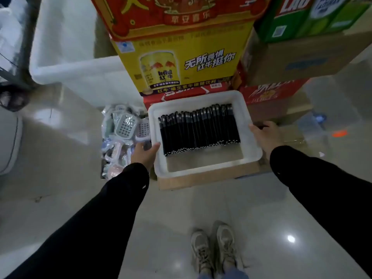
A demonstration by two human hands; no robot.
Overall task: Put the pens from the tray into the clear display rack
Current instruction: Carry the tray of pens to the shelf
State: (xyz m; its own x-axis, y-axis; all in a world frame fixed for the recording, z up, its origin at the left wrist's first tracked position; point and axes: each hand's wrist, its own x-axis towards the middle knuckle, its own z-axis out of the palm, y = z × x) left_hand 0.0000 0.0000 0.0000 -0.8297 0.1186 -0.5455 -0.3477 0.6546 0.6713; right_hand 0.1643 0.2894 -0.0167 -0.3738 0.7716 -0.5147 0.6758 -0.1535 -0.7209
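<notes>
A white plastic tray (203, 170) sits on a low cardboard box (201, 181) in the middle of the view. Inside it lie several black pens (199, 129), packed side by side in one row. My left hand (144, 153) grips the tray's left rim, thumb over the edge. At the tray's right rim my right hand (265, 135) holds on, its fingers curled round the edge. No clear display rack is in view.
Stacked drink cartons, a yellow one (181, 65) in front, rise just behind the tray. A heap of bagged small goods (124, 133) lies to its left, beside a large white bin (66, 63). My shoes (213, 252) stand on the glossy tiled floor.
</notes>
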